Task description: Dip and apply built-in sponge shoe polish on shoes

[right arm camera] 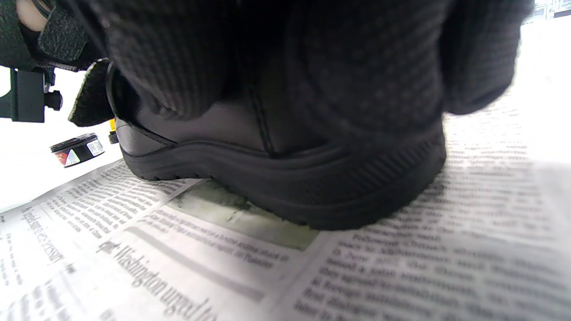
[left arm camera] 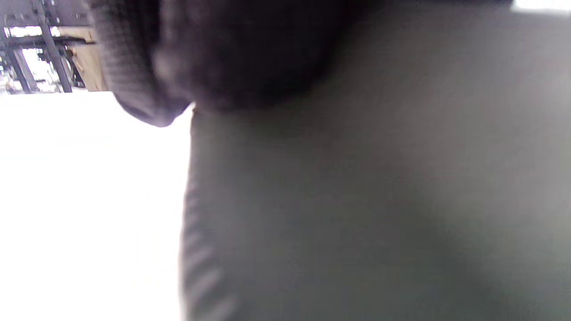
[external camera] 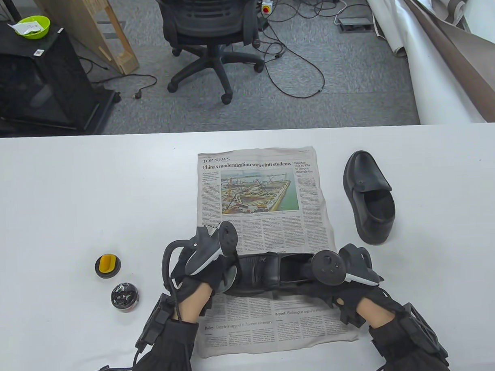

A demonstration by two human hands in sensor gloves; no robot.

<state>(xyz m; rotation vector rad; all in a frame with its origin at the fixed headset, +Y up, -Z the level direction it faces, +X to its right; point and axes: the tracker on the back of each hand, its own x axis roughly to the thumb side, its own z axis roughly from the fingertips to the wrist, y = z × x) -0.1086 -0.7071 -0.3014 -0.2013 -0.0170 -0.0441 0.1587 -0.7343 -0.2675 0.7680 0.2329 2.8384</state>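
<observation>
White desk (external camera: 69, 191), wide and pale, carrying everything. On its middle, a newspaper (external camera: 264, 201) spread flat, headline end away from the person. Across the near part of that sheet, a black shoe (external camera: 271, 274) lying sideways, toe to the left, heel to the right, sole down on the print as seen in the right wrist view (right arm camera: 285, 187). Well apart on the bare desk to the right of the paper, a second black shoe (external camera: 369, 197), upright, opening toward the person.

Left hand (external camera: 202, 272) over the toe end, tracker on its back; something grey and rounded under the palm against the toe, too hidden to name; grip there cannot be told, the left wrist view only a dark blur. Right hand (external camera: 336, 279) at the heel, gloved fingers (right arm camera: 357, 67) wrapped over the back of the shoe, grip closed around it.

Left of the paper, on bare desk, a round black lid with a yellow sponge applicator (external camera: 107, 265) facing up. Just nearer and beside it, the open polish tin (external camera: 125, 296), dark glossy paste inside; visible low in the right wrist view as well (right arm camera: 78, 149).
</observation>
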